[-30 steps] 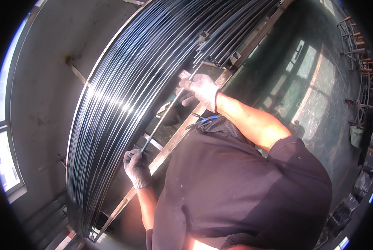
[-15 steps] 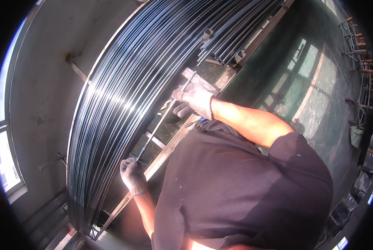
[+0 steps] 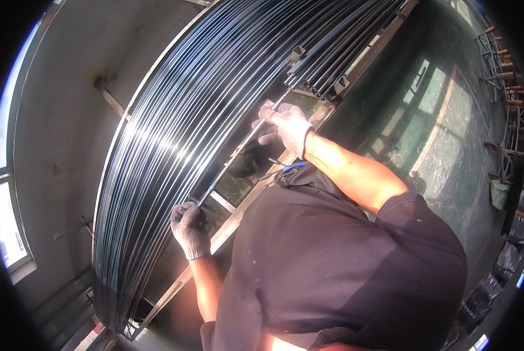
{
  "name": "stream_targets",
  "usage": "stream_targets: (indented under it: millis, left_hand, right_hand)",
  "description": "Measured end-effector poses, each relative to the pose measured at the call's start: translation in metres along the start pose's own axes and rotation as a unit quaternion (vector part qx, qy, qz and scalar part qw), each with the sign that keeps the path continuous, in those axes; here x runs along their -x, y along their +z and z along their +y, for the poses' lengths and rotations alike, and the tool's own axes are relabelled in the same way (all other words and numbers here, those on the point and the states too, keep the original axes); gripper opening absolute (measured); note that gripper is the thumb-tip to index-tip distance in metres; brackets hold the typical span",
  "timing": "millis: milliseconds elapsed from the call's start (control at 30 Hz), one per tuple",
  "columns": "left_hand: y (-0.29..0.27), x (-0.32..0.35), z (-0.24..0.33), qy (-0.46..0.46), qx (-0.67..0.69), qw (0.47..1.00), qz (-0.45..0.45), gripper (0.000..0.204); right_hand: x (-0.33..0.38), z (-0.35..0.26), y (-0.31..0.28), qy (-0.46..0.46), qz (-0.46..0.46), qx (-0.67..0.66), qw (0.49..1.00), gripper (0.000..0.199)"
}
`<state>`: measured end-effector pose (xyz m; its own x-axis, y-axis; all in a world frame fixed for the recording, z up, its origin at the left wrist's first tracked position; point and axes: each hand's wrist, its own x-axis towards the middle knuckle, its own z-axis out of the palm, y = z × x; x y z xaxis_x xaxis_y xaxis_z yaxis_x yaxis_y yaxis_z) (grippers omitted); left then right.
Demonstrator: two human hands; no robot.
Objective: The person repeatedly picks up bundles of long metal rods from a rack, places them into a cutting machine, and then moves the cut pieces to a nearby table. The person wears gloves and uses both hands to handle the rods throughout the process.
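Note:
A thin metal rod (image 3: 238,153) runs at a slant between my gloved hands, beside the long stack of shiny metal rods (image 3: 174,117). My left hand (image 3: 190,229) is closed around its lower left end. Farther up, my right hand (image 3: 286,124) pinches the rod between thumb and fingers, with some fingers spread below it. The rod's far tip reaches close to the cut ends of a bundle of dark tubes (image 3: 326,64); whether they touch I cannot tell.
A pale rack rail (image 3: 227,228) passes between the stack and my body, with a short crossbar (image 3: 222,200) joining it. An upright square post (image 3: 298,54) stands by the tubes. Green floor (image 3: 385,117) lies to the right, and metal frames with orange-brown ends (image 3: 508,85) line the far right.
Both hands have moved away from me with the rod, the right hand farther up and to the right. The rod's far tip is now nearer the dark tube ends.

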<state>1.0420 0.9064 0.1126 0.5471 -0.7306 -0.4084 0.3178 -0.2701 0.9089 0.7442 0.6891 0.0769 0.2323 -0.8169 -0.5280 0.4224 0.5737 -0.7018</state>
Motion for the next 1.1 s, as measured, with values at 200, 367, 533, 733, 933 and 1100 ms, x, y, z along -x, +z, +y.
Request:
stream_targets:
  millis: [200,367,533,733,933,1100]
  left_hand:
    - [-0.048,0.009,-0.034,-0.037,0.096,0.995,-0.017,0.014]
    - [0.025,-0.004,-0.009,-0.012,0.061,0.998,-0.019,0.019]
    - [0.008,0.006,0.010,-0.029,0.009,1.000,0.008,0.015]
    - [-0.029,0.030,-0.002,-0.043,0.065,0.997,0.007,0.018]
    - [0.020,0.002,-0.005,-0.055,0.046,0.997,-0.014,0.017]
    - [-0.009,-0.005,0.017,-0.023,0.001,1.000,-0.015,0.012]
  right_hand:
    - [0.020,-0.005,0.007,0.060,-0.027,0.066,0.996,0.033]
    - [-0.010,-0.014,-0.027,-0.007,0.006,0.045,0.999,0.035]
    - [0.007,-0.019,-0.006,0.054,-0.001,0.029,0.998,0.027]
    - [0.023,-0.003,0.005,0.090,-0.036,0.034,0.995,0.022]
    - [-0.005,-0.012,-0.018,-0.014,0.032,0.037,0.999,0.036]
    - [0.009,0.000,0.001,0.003,0.010,0.068,0.998,0.034]
